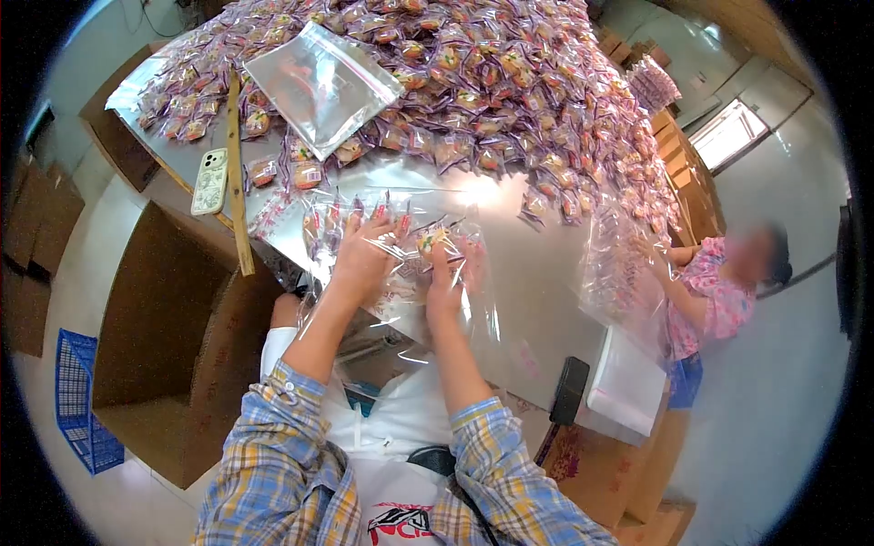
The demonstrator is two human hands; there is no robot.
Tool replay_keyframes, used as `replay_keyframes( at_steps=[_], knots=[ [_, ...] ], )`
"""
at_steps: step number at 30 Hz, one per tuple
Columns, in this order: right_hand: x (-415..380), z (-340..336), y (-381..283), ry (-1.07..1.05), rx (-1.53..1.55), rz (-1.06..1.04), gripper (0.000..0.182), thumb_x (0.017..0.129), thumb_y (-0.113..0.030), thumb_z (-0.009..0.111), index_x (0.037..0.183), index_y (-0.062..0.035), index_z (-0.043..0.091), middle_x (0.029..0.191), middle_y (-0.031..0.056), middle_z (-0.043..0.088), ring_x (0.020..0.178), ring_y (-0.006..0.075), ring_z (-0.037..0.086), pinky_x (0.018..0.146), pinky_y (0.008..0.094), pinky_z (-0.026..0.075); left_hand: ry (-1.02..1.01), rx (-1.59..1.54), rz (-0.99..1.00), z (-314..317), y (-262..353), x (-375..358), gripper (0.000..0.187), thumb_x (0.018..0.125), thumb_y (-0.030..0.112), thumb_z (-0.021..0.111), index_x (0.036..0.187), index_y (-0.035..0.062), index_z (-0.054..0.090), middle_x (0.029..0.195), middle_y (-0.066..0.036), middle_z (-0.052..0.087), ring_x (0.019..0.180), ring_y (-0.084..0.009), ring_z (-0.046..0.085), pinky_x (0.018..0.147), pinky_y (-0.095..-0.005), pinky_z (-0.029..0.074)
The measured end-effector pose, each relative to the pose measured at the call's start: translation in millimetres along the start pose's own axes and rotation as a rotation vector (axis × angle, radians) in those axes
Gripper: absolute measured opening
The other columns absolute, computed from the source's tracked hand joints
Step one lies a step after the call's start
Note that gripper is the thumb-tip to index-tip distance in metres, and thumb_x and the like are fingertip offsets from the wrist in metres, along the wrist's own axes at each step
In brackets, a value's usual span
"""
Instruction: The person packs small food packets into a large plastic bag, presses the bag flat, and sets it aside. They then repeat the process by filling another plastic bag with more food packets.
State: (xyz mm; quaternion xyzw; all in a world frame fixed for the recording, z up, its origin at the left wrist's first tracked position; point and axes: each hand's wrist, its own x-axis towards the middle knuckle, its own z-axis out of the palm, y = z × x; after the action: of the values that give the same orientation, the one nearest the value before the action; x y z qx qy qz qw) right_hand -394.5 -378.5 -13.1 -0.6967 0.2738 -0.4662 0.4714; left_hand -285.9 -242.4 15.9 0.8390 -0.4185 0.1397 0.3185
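A large clear plastic bag (pixel 487 314) lies at the table's near edge, with both my hands inside its mouth. Small wrapped snack packets (pixel 320 227) stand in a row within it. My left hand (pixel 366 255) has its fingers curled over several of these packets. Between the thumb and fingers of my right hand (pixel 444 284) is a single snack packet (pixel 433 238), yellowish and orange under clear wrap. The fingertips of both hands are partly covered by packets and glare on the film.
A big heap of snack packets (pixel 473 82) covers the far table, with flat clear bags (pixel 319 86) on it. Left are a wooden strip (pixel 235 173), a phone (pixel 210 182) and an open carton (pixel 155 337). At right, a co-worker (pixel 719 291) handles another bag (pixel 619 264).
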Motion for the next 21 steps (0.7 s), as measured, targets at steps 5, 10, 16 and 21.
replay_keyframes(
  at_steps=[5, 10, 16, 21],
  knots=[
    [-2.7, 9.4, 9.7, -0.004, 0.142, 0.019, 0.061, 0.079, -0.021, 0.092, 0.129, 0.0014, 0.066, 0.159, 0.0198, 0.03, 0.142, 0.031, 0.044, 0.113, 0.0447, 0.042, 0.055, -0.169, -0.143, -8.1, -4.4, -5.5, 0.029, 0.082, 0.023, 0.076, 0.106, 0.0084, 0.075, 0.114, -0.01, 0.075, 0.123, -0.0291, 0.064, 0.118, -0.0564, 0.036],
    [-14.3, 15.9, -16.9, -0.105, 0.184, 0.027, 0.059, 0.08, -0.016, 0.091, 0.13, 0.0031, 0.065, 0.164, 0.0159, 0.017, 0.143, 0.0321, 0.044, 0.109, 0.0438, 0.05, 0.197, -0.003, -0.099, -3.5, -1.1, -8.6, 0.03, 0.08, 0.023, 0.079, 0.104, 0.0069, 0.074, 0.109, -0.015, 0.074, 0.114, -0.0336, 0.067, 0.114, -0.0556, 0.041],
    [-10.5, 8.4, -0.7, -0.079, -0.1, -0.169, 0.062, 0.073, -0.018, 0.094, 0.127, -0.0049, 0.067, 0.162, 0.0243, 0.021, 0.147, 0.0411, 0.036, 0.116, 0.0492, 0.04, 0.347, -0.155, -0.167, -13.3, 10.6, -14.3, 0.022, 0.083, 0.018, 0.076, 0.101, 0.006, 0.075, 0.11, -0.016, 0.075, 0.105, -0.0334, 0.071, 0.108, -0.0527, 0.048],
    [-10.7, 12.7, 1.1, -0.064, -0.198, -0.218, 0.061, 0.073, -0.018, 0.092, 0.127, -0.0083, 0.067, 0.162, 0.0269, 0.02, 0.147, 0.0472, 0.033, 0.119, 0.0516, 0.035, 0.296, -0.118, -0.029, -18.3, 8.7, -9.3, 0.029, 0.078, 0.014, 0.075, 0.107, 0.0056, 0.075, 0.115, -0.016, 0.074, 0.106, -0.0349, 0.07, 0.107, -0.0521, 0.049]
  ],
)
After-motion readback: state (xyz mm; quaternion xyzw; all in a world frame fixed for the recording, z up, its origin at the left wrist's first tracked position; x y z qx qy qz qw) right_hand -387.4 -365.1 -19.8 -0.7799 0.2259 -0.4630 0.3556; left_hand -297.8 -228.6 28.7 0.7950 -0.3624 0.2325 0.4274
